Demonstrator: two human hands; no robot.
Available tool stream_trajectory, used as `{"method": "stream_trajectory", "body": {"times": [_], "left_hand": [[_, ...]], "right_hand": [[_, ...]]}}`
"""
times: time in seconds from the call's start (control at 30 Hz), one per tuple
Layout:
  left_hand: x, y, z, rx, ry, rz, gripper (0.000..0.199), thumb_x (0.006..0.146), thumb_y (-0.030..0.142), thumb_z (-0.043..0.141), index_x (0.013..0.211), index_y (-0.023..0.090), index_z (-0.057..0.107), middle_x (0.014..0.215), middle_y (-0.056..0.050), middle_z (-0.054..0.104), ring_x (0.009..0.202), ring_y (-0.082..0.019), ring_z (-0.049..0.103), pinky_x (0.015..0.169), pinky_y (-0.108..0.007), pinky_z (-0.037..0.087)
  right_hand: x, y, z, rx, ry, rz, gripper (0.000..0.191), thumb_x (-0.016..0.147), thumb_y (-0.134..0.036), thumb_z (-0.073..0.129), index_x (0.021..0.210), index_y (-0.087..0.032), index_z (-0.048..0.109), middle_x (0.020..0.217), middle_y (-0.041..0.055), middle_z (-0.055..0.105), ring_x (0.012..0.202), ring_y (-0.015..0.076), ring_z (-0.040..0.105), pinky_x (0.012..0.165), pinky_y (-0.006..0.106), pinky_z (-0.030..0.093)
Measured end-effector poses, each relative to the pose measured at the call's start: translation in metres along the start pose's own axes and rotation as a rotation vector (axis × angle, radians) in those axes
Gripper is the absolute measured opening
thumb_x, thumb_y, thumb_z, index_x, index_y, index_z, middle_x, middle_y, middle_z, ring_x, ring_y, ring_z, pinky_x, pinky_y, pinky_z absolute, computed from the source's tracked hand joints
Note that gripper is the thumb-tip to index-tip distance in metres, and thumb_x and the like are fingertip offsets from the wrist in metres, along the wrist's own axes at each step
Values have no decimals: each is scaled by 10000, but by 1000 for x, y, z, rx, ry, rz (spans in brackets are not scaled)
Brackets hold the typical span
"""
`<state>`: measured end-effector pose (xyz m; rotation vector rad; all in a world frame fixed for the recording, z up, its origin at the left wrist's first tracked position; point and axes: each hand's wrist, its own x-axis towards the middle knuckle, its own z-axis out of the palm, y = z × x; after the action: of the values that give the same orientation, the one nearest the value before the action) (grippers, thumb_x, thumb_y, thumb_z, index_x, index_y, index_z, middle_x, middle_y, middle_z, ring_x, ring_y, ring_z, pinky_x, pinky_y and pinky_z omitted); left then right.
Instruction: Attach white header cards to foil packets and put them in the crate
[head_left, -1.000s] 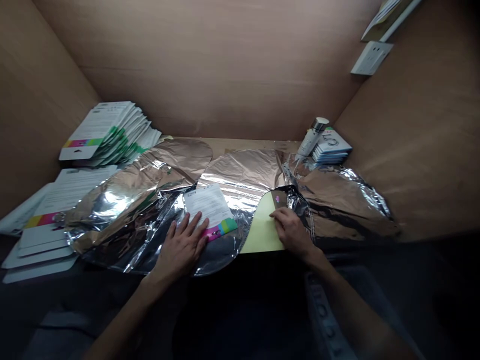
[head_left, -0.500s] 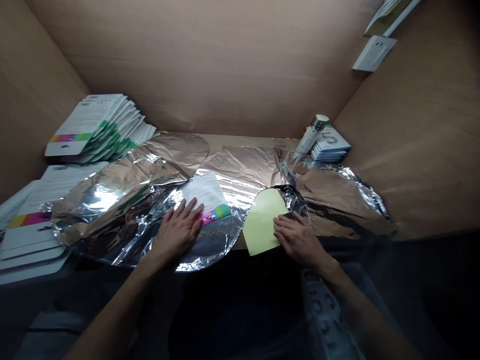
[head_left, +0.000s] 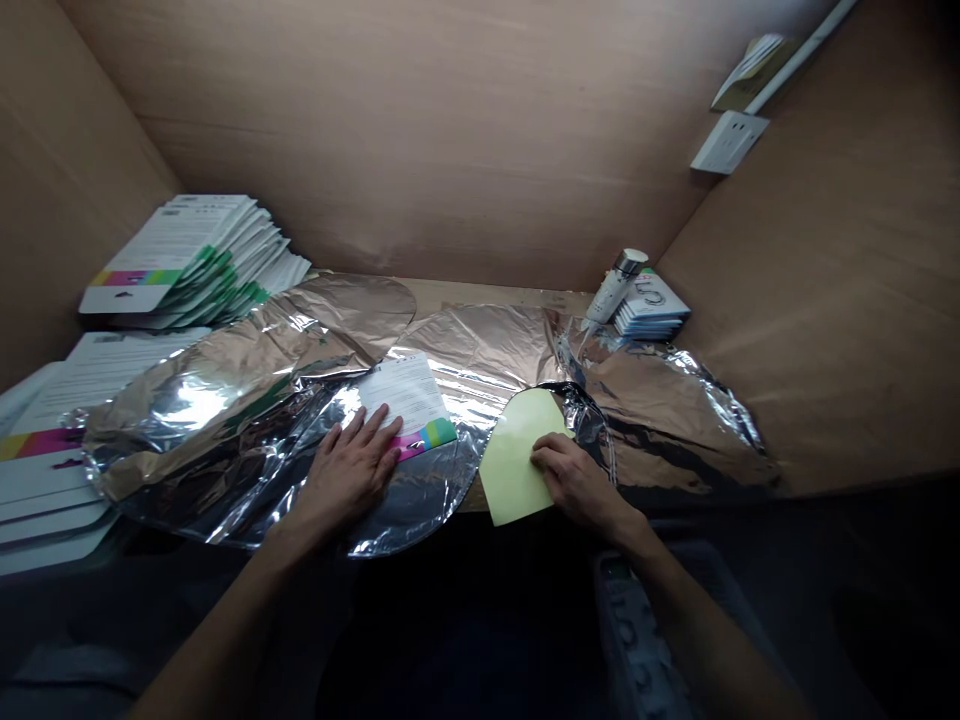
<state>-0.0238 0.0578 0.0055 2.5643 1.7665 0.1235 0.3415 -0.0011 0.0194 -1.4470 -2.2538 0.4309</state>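
Note:
Silvery foil sheets [head_left: 225,400] with rounded outlines cover much of the bench. My left hand [head_left: 352,465] lies with its fingers spread on the foil, fingertips on the lower left of a white printed card [head_left: 409,390] with a coloured band. My right hand [head_left: 574,475] rests on a yellow-green sheet [head_left: 514,460], its fingers curled together near the sheet's right side. Whatever those fingers hold, if anything, is hidden. Crumpled dark foil [head_left: 589,415] lies just beyond this hand.
Stacks of printed cards stand at the back left [head_left: 172,250] and front left [head_left: 52,500]. A bottle [head_left: 611,295] leans by a small stack of packs [head_left: 654,305] at the back right. A socket [head_left: 729,143] is on the wall; a bin [head_left: 637,640] sits below the bench.
My right hand has moved a little left across the yellow-green sheet, and its fingers have curled in. The dark patch seen by its fingertips no longer shows. The camera view has shifted slightly.

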Motion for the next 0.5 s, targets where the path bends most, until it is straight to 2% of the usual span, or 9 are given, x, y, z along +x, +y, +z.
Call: {"method": "stream_trajectory", "body": {"times": [0.1, 0.2, 0.27, 0.4, 0.5], "left_hand": [[5, 15, -8, -6, -53, -31, 542, 1064, 453, 313, 1570, 296, 430, 1674, -18, 333, 1541, -353, 287, 1202, -584, 272], [13, 43, -14, 3, -65, -41, 554, 1057, 459, 340, 1565, 263, 439, 1663, -60, 362, 1514, -391, 324, 1176, -609, 288], [18, 63, -16, 4, -48, -43, 545, 1055, 450, 351, 1553, 256, 456, 1654, -81, 380, 1487, -413, 354, 1153, -627, 304], [24, 95, -11, -40, -30, -21, 513, 1053, 439, 371, 1529, 281, 483, 1643, -74, 402, 1466, -413, 366, 1133, -649, 307], [26, 106, -4, -75, -1, 16, 517, 1044, 465, 403, 1527, 298, 479, 1641, -61, 407, 1471, -397, 347, 1143, -651, 283]], "right_hand": [[0, 2, -2, 60, 19, 5, 297, 902, 10, 498, 1019, -192, 682, 1124, 85, 636, 1047, 219, 611, 964, 362, 505], [2, 4, 0, 89, 41, 19, 318, 922, 3, 483, 1081, -192, 677, 1120, 84, 635, 1041, 215, 611, 966, 367, 506], [3, 7, 1, 81, 32, 12, 305, 930, -6, 480, 1058, -192, 685, 1105, 86, 630, 1034, 219, 606, 957, 373, 507], [3, 7, 0, 92, 8, -3, 277, 894, 8, 502, 986, -194, 667, 1089, 79, 608, 1024, 217, 595, 948, 370, 500], [4, 5, -2, 106, 15, 15, 203, 926, -37, 535, 992, -201, 634, 1063, 68, 603, 1000, 211, 594, 923, 363, 494]]}}
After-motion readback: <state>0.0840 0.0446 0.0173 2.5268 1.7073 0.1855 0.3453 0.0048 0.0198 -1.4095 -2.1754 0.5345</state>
